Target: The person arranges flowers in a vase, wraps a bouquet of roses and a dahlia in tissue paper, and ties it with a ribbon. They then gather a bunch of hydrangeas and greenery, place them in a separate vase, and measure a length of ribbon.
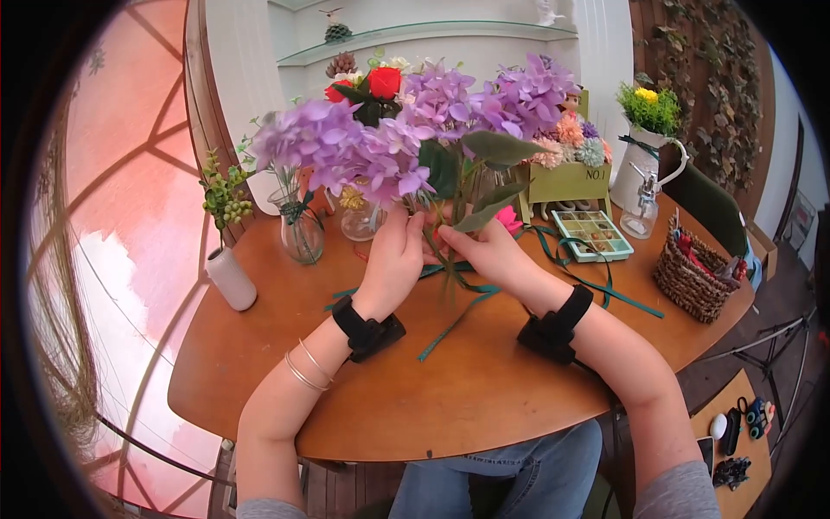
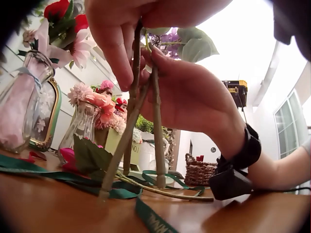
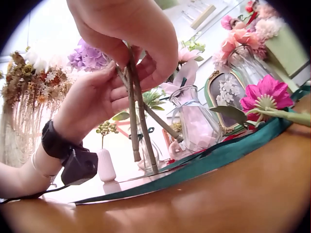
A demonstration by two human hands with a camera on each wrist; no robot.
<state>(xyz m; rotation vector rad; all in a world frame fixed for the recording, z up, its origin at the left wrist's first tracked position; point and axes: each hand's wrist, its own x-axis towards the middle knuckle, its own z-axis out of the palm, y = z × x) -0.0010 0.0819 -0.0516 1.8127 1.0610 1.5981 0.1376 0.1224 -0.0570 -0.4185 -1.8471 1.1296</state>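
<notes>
Purple hydrangeas (image 1: 346, 147) stand bunched over the middle of the table, large green leaves (image 1: 497, 149) on their right side. My left hand (image 1: 396, 255) grips the bare stems just under the blooms. From the other side my right hand (image 1: 488, 258) pinches the same stems, its thumb toward the left hand. In the left wrist view several brown stems (image 2: 157, 126) cross and spread downward, their cut ends close over the table. A dark green ribbon (image 1: 462, 320) lies loose beneath them. Near it lies a bright pink flower (image 3: 266, 97) with a green stem.
Glass vases (image 1: 301, 229) and a white bud vase (image 1: 231, 278) stand at left. Behind on the right are a green flower box (image 1: 566, 183), a divided tray (image 1: 593, 235), a glass spray bottle (image 1: 640, 208), and a white pitcher (image 1: 635, 164). A wicker basket (image 1: 696, 272) sits near the right edge.
</notes>
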